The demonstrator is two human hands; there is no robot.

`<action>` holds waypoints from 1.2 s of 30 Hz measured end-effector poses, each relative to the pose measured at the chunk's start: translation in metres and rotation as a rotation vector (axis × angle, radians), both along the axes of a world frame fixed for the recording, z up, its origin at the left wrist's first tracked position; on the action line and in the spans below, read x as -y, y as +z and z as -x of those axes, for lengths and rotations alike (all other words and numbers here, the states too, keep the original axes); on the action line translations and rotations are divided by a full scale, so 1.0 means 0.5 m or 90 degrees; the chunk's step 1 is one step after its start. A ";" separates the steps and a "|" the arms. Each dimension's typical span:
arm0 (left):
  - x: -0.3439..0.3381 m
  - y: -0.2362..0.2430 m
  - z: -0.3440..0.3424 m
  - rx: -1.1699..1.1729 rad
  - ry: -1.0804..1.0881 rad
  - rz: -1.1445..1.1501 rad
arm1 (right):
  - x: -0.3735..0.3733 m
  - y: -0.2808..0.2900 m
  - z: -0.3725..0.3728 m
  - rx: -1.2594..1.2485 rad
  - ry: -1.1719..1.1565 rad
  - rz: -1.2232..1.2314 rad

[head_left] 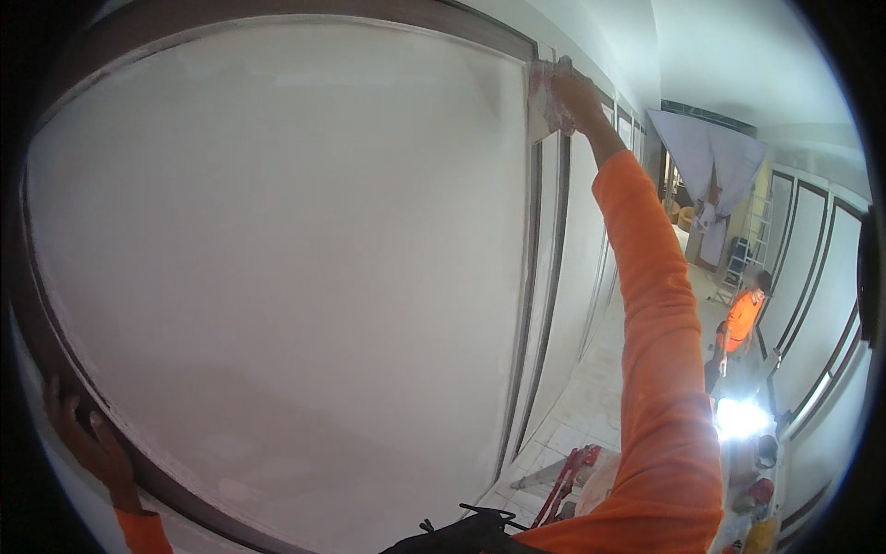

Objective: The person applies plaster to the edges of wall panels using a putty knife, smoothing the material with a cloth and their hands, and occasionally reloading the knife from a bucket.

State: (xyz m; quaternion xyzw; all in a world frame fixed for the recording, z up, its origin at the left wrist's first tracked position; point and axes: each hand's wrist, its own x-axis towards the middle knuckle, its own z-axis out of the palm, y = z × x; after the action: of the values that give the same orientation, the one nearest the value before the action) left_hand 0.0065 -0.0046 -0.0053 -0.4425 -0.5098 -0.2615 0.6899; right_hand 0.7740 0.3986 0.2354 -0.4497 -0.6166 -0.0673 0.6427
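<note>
A large off-white wall panel fills the left and middle, edged by dark brown trim. My right arm, in an orange sleeve, reaches up to the panel's upper right corner. There my right hand is closed on a crumpled pale sheet, rag-like or filmy, pressed against the trim's end. Whether it is cloth or plastic I cannot make out. At the lower left, my left hand rests on the curving trim with its fingers apart, holding nothing.
A corridor with a tiled floor runs off to the right. Far down it stand a person in orange, a ladder and a hanging white sheet. A bright lamp glares nearer me. Red metal framework is below my right arm.
</note>
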 end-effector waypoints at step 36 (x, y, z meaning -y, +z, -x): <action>-0.035 -0.003 0.018 -0.039 -0.016 -0.016 | -0.130 0.035 -0.123 0.165 -0.306 -0.004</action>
State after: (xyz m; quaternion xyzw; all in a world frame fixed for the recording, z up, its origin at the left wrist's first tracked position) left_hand -0.0026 0.0127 -0.0070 -0.4476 -0.4794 -0.2626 0.7077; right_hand 0.8357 0.4634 0.2530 -0.5689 -0.5694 -0.2766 0.5250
